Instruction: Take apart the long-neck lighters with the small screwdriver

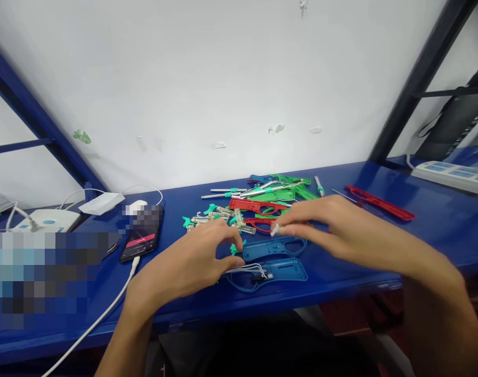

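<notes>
My right hand (pixel 333 228) pinches a small white part (pixel 275 230) between thumb and fingertips, above the blue pieces. My left hand (pixel 205 248) is over the table with thumb and forefinger apart. Its thumb is at the left end of a blue lighter shell half (pixel 289 269), which lies nearest me with white wires (pixel 250 268) and a small black piece (pixel 258 279) in it. Just behind lies a second blue shell half (pixel 268 248). Beyond my left hand are several clear lighter tanks (pixel 225 211) with green tabs.
Red shell halves (pixel 244 204), green shell halves (pixel 278 196) and metal lighter tubes (pixel 223 195) are piled toward the wall. Another red shell half (pixel 380 202) lies right. A phone (pixel 144 235) with a white cable is at left. A power strip (pixel 454 175) stands far right.
</notes>
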`<move>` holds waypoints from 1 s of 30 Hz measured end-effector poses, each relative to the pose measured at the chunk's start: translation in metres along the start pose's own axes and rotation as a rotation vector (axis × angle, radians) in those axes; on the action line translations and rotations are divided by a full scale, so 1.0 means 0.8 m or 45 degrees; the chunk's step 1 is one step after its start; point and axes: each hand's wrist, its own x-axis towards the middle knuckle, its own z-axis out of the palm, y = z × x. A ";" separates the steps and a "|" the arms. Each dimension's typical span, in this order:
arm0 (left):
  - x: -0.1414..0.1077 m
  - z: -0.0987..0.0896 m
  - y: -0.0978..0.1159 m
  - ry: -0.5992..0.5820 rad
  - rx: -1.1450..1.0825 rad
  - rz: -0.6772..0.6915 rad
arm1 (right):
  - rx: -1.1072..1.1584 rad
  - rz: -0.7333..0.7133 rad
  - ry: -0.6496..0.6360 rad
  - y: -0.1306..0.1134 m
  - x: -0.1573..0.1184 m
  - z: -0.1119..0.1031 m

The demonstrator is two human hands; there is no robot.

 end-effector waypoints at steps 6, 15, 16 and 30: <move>0.002 0.010 0.011 -0.161 -0.083 0.004 | 0.089 0.050 -0.320 -0.011 -0.007 -0.006; 0.006 0.021 0.004 -0.077 -0.051 0.046 | 0.422 0.321 -0.072 0.002 -0.036 0.030; 0.005 0.020 0.005 -0.075 -0.037 0.041 | 0.536 0.379 -0.009 0.003 -0.039 0.041; -0.011 0.063 0.013 0.301 0.000 0.100 | 0.624 0.430 0.013 0.005 -0.049 0.080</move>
